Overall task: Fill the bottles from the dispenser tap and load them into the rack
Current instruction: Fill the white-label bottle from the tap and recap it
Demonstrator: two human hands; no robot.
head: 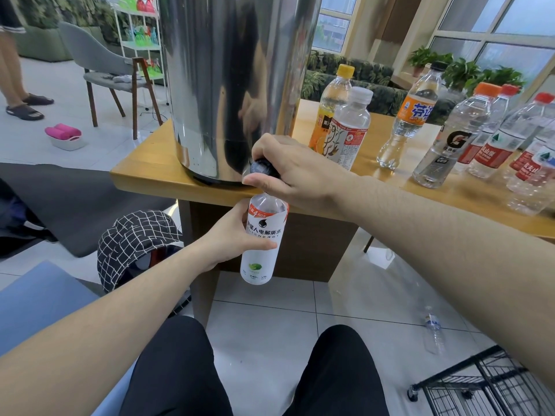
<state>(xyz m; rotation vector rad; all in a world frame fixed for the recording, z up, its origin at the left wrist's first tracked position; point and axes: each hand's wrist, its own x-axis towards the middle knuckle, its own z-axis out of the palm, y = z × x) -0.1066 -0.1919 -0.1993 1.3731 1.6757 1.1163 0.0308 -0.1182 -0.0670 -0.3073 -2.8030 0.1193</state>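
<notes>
A tall steel dispenser (228, 79) stands at the corner of a wooden table (144, 172). My right hand (288, 172) grips its black tap handle (260, 167) at the table's front edge. Directly under the tap, my left hand (231, 235) holds a white-labelled bottle (262, 241) upright, its open neck just below my right thumb. Several capped bottles (417, 115) stand on the table to the right. A black wire rack (480, 385) sits on the floor at the lower right.
One clear bottle (434, 331) lies on the tiled floor near the rack. A checked bag (135, 244) sits left of the table leg. A grey chair (105, 70) and a person's legs (15, 70) are at the back left. My knees fill the bottom.
</notes>
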